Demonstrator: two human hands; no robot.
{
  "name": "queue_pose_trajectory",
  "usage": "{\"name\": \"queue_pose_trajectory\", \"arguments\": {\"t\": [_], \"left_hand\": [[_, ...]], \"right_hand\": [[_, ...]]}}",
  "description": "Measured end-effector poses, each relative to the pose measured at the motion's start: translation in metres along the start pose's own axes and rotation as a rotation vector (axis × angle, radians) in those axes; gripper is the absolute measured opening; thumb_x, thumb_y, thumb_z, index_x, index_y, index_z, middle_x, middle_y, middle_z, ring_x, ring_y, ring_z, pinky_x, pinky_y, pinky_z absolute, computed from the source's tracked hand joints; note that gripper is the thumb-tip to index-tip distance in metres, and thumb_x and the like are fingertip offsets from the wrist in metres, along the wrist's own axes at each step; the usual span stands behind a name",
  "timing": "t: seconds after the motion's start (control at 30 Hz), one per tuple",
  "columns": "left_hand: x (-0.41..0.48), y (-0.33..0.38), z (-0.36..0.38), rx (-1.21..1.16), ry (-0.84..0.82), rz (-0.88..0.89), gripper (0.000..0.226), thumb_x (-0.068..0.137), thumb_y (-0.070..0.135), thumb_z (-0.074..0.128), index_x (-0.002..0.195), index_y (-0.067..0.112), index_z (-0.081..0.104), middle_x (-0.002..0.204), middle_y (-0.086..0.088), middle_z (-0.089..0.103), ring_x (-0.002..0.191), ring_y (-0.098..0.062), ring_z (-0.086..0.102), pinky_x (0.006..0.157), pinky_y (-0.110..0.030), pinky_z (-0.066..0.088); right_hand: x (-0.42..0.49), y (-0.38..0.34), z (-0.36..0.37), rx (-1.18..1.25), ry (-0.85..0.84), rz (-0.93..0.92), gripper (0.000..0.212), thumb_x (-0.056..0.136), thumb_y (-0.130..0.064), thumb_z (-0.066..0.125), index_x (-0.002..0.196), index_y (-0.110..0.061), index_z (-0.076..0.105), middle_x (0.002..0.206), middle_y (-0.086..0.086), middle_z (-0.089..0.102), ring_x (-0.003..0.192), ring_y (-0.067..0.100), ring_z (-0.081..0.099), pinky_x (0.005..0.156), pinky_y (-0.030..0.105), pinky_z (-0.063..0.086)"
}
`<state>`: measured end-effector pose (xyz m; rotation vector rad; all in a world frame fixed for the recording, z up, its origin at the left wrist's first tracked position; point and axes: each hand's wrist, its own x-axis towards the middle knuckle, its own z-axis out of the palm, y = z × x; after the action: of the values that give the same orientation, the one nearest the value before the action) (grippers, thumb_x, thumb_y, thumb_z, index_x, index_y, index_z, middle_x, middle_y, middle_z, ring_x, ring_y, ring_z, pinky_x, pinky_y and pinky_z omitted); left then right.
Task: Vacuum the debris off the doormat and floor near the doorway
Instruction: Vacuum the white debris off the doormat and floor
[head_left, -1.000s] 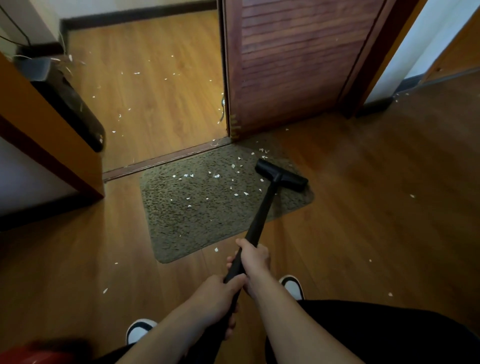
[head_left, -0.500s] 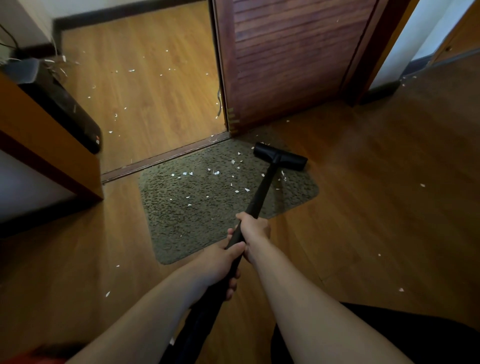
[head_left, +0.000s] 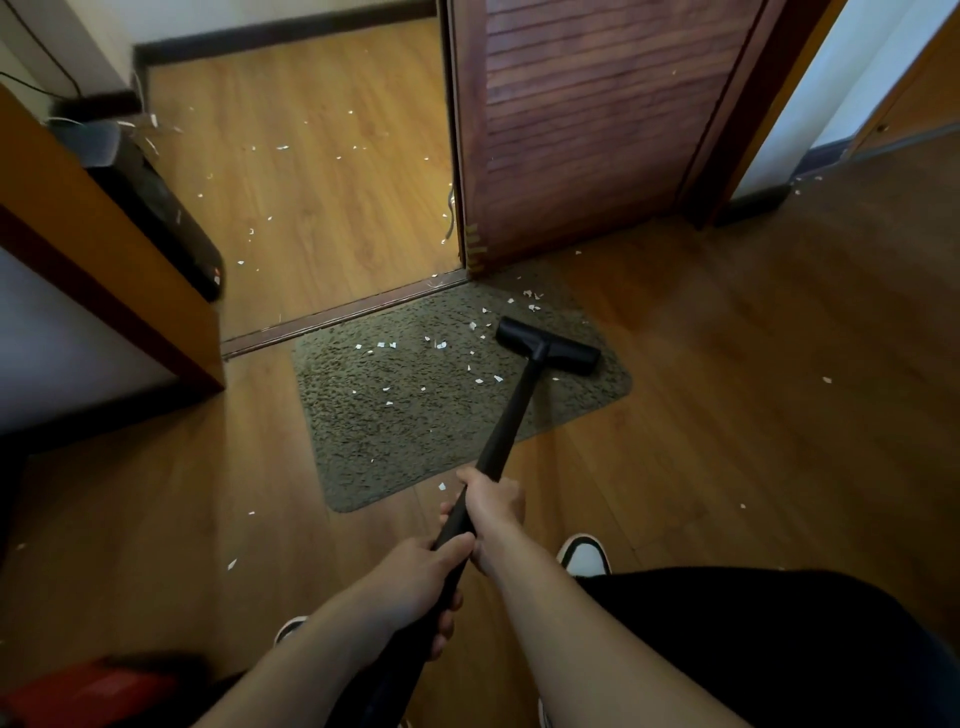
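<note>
A grey-green shaggy doormat (head_left: 405, 431) lies on the wooden floor in front of the door threshold (head_left: 343, 317). Small white scraps of debris (head_left: 387, 345) dot the mat and the floor beyond the doorway. The black vacuum head (head_left: 548, 345) rests on the mat's far right part, at the end of a black wand (head_left: 506, 426). My right hand (head_left: 493, 501) grips the wand higher up. My left hand (head_left: 415, 582) grips it just behind, nearer my body.
A brown louvred door (head_left: 587, 124) stands ajar to the right of the opening. A black bin (head_left: 156, 208) sits beside the orange door frame (head_left: 104, 249) at left. A red object (head_left: 93, 691) lies at bottom left. My shoes (head_left: 584, 556) stand behind the mat.
The vacuum head pushed forward across the mat toward the door, then came back toward me and slightly right. Both hands kept their grip on the wand.
</note>
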<state>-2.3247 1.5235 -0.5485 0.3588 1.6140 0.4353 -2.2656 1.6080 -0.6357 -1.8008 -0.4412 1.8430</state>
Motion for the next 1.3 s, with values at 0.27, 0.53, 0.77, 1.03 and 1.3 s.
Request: {"name": "queue_pose_trajectory", "arguments": {"t": [0.27, 0.53, 0.77, 1.03, 1.3], "left_hand": [[-0.040, -0.036, 0.011, 0.066, -0.071, -0.020, 0.027, 0.105, 0.035, 0.046, 0.103, 0.009, 0.051, 0.064, -0.008, 0.052, 0.037, -0.015, 0.046, 0.039, -0.019, 0.040], [-0.028, -0.030, 0.020, 0.088, -0.066, -0.016, 0.031, 0.104, 0.038, 0.047, 0.106, 0.007, 0.052, 0.066, -0.008, 0.052, 0.039, -0.016, 0.047, 0.040, -0.022, 0.041], [0.001, -0.004, 0.021, 0.042, -0.015, -0.002, 0.031, 0.102, 0.038, 0.051, 0.102, 0.007, 0.053, 0.067, -0.010, 0.050, 0.039, -0.017, 0.046, 0.041, -0.022, 0.041], [0.010, 0.009, 0.023, 0.040, -0.018, 0.005, 0.029, 0.102, 0.038, 0.050, 0.110, 0.010, 0.052, 0.068, -0.009, 0.050, 0.037, -0.015, 0.046, 0.040, -0.021, 0.041], [-0.016, -0.018, 0.016, 0.044, -0.031, -0.007, 0.029, 0.103, 0.038, 0.048, 0.107, 0.010, 0.053, 0.064, -0.008, 0.049, 0.037, -0.015, 0.045, 0.040, -0.021, 0.040]], "right_hand": [[-0.049, 0.032, -0.034, -0.048, 0.020, 0.029, 0.022, 0.095, -0.014, 0.068, 0.112, -0.001, 0.061, 0.055, 0.010, 0.065, 0.041, 0.019, 0.063, 0.043, 0.026, 0.051], [-0.042, 0.021, -0.039, -0.028, 0.033, 0.020, 0.023, 0.094, -0.011, 0.068, 0.111, 0.001, 0.060, 0.059, 0.012, 0.063, 0.040, 0.020, 0.063, 0.042, 0.027, 0.051], [-0.010, -0.005, -0.028, -0.023, 0.029, 0.007, 0.021, 0.092, -0.015, 0.069, 0.106, -0.001, 0.062, 0.049, 0.009, 0.065, 0.043, 0.022, 0.064, 0.049, 0.030, 0.053], [0.004, -0.015, -0.025, -0.011, 0.032, 0.007, 0.024, 0.092, -0.014, 0.068, 0.109, 0.000, 0.060, 0.062, 0.016, 0.067, 0.044, 0.023, 0.061, 0.046, 0.029, 0.052], [-0.022, 0.010, -0.025, -0.053, 0.010, 0.041, 0.028, 0.093, -0.017, 0.070, 0.114, -0.002, 0.060, 0.064, 0.011, 0.069, 0.049, 0.021, 0.067, 0.050, 0.030, 0.055]]}}
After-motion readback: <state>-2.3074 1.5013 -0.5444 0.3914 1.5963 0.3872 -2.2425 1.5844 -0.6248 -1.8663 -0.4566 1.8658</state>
